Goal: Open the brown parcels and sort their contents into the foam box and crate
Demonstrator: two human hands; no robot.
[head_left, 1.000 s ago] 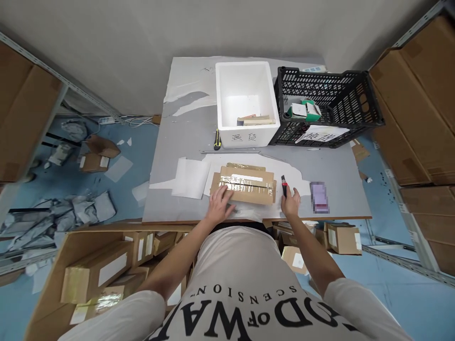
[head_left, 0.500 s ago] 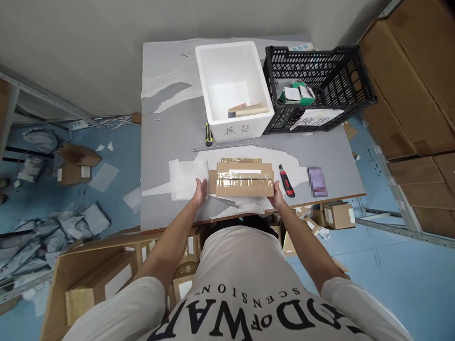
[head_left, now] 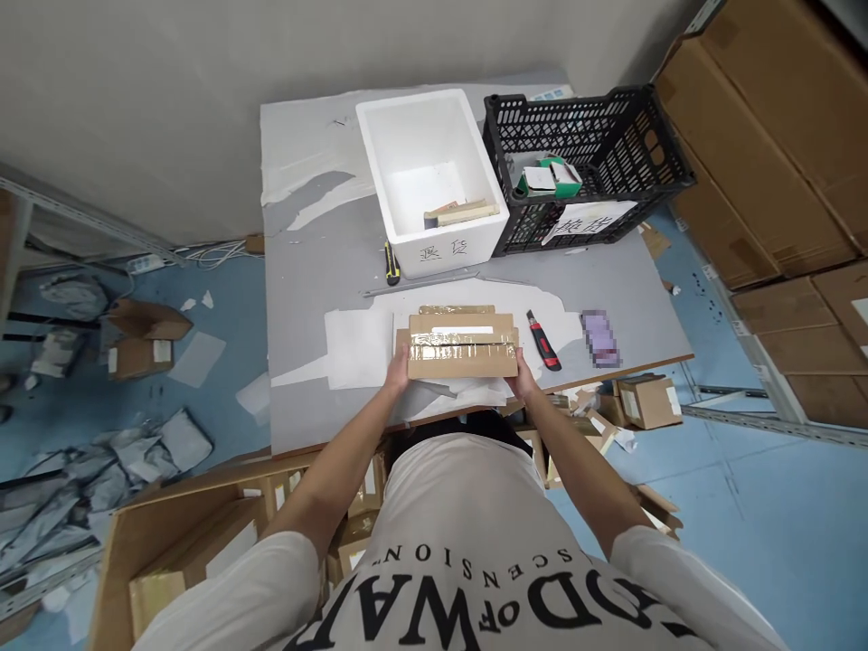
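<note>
A brown cardboard box (head_left: 462,364) lies in front of me near the table's front edge, with its flaps open outward and shiny packing tape along a dark slit. My left hand (head_left: 399,369) grips the box's left end. At the right end my right hand (head_left: 522,378) holds the side, fingers partly hidden by the cardboard. White paper sheets (head_left: 359,348) lie under and left of the box. A red and black utility knife (head_left: 544,342) rests just right of it, with a purple phone-like, pixelated object (head_left: 600,338) farther right.
Behind the box stand a white foam box (head_left: 451,249) holding book-like items and a black plastic crate (head_left: 589,194) with green-and-white packages. A yellow and black cutter (head_left: 391,264) lies beside the foam box. Stacked cartons (head_left: 739,154) rise at right; an open carton (head_left: 122,542) is at lower left.
My left hand has moved right, from beside the box's left flap onto its left end. My right hand stays at the right end. The view has shifted slightly.
</note>
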